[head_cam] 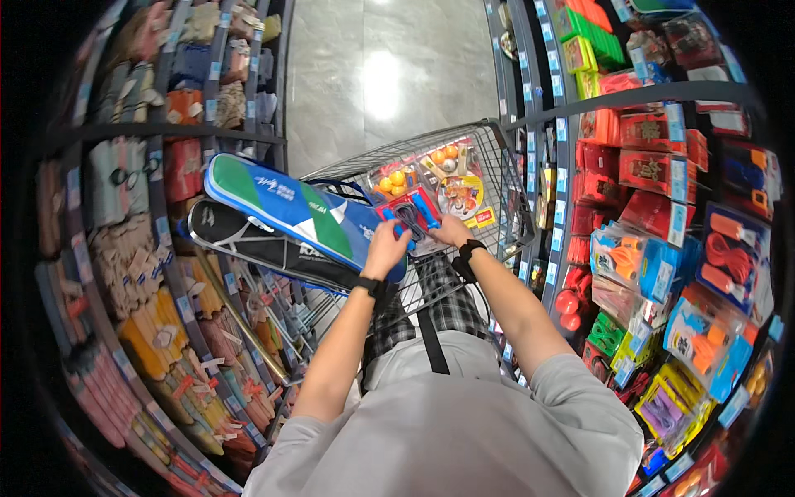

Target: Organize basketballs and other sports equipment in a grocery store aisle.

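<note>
Over a wire shopping cart (500, 214), I hold a packaged skipping rope (410, 214) with blue handles and a dark grey coiled cord on a red card. My left hand (386, 246) grips its lower left side. My right hand (452, 231) has its right edge. Past it in the cart lie blister packs with orange balls (396, 181) and a round colourful printed package (461, 196). A blue, green and white racket bag (298, 208) lies slanted across the cart's left side, partly over a black racket bag (248, 239). Both bags stick out beyond the cart rim.
Shelves of folded towels (152, 329) line the left side. On the right hang packaged skipping ropes (730, 258), red packets (649, 133) and other small goods. A grey tiled floor (428, 74) runs ahead between the shelves. A brass-coloured rail (245, 320) stands left of the cart.
</note>
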Demonstrator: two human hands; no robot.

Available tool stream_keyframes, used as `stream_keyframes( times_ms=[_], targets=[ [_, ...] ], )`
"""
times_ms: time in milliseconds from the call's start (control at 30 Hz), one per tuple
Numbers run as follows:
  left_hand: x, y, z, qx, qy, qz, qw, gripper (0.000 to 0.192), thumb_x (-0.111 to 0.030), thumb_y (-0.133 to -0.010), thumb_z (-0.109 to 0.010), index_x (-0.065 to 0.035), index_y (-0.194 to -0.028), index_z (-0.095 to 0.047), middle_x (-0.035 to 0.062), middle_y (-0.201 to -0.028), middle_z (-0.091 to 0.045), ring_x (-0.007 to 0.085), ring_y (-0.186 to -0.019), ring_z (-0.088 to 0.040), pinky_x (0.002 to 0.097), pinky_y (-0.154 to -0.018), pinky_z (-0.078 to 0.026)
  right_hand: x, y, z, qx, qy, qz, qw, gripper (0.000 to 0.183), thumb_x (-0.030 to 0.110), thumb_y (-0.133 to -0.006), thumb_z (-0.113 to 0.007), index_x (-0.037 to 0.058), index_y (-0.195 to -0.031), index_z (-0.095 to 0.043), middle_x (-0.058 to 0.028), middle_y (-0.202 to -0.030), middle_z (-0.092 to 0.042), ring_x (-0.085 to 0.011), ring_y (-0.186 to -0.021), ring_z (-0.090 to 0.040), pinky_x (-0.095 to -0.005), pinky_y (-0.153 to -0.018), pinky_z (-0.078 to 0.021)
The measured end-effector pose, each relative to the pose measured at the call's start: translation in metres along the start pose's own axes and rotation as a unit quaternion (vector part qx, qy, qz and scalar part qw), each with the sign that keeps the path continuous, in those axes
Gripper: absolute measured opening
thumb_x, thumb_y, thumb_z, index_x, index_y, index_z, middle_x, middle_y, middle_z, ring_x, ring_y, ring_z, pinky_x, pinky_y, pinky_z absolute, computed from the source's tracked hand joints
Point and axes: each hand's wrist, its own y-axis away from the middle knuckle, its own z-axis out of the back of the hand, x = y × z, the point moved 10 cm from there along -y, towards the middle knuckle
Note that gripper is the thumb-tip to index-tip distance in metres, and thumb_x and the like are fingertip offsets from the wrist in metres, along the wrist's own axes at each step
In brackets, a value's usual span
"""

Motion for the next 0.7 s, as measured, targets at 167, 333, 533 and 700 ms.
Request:
stream_keyframes(
  times_ms=[167,333,533,700],
  targets=[
    [0.018,-0.087,-0.038,0.010,-0.110,-0.001,0.994,0.047,-0.023,-0.078,-0.070,-0.0019,-0.119,-0.056,0.0177,-0.111,-0.061,0.0354,-0.107,-0.057,0.0421,-0.090,-0.047,-0.030,-0.037,0.017,-0.104,-0.059,-0.018,0.993,0.064,0.032,-0.075,-0.071,0.0002,-0.127,-0.052,-0.0265,-0.114,-0.061,-0.0403,-0.107,-0.059,-0.0441,-0.092,-0.0471],
    [0.057,-0.099,-0.051,-0.015,-0.143,-0.033,0.989,0.057,-0.015,-0.072,-0.075,-0.0039,-0.122,-0.051,0.0165,-0.122,-0.053,0.0358,-0.109,-0.055,0.0448,-0.091,-0.045,-0.016,-0.048,-0.006,0.000,-0.138,-0.023,0.990,0.073,0.028,-0.076,-0.073,-0.0007,-0.136,-0.043,-0.0245,-0.125,-0.058,-0.0351,-0.115,-0.057,-0.0381,-0.097,-0.0451],
    [0.055,-0.101,-0.063,0.019,-0.170,-0.004,0.985,0.070,-0.013,-0.069,-0.079,-0.0069,-0.129,-0.044,0.0165,-0.117,-0.053,0.0350,-0.113,-0.050,0.0461,-0.094,-0.041,-0.032,-0.045,-0.015,-0.072,-0.131,0.002,0.989,0.066,0.020,-0.076,-0.073,0.0014,-0.133,-0.048,-0.0235,-0.126,-0.056,-0.0363,-0.114,-0.056,-0.0390,-0.097,-0.0447],
    [0.036,-0.089,-0.062,0.083,-0.204,-0.078,0.972,0.067,-0.017,-0.064,-0.083,-0.0089,-0.121,-0.049,0.0132,-0.112,-0.053,0.0341,-0.113,-0.049,0.0479,-0.096,-0.037,-0.028,-0.040,-0.012,-0.037,-0.150,0.006,0.988,0.030,0.024,-0.081,-0.070,0.0051,-0.104,-0.068,-0.0173,-0.101,-0.068,-0.0303,-0.094,-0.065,-0.0390,-0.082,-0.0506]
  ],
)
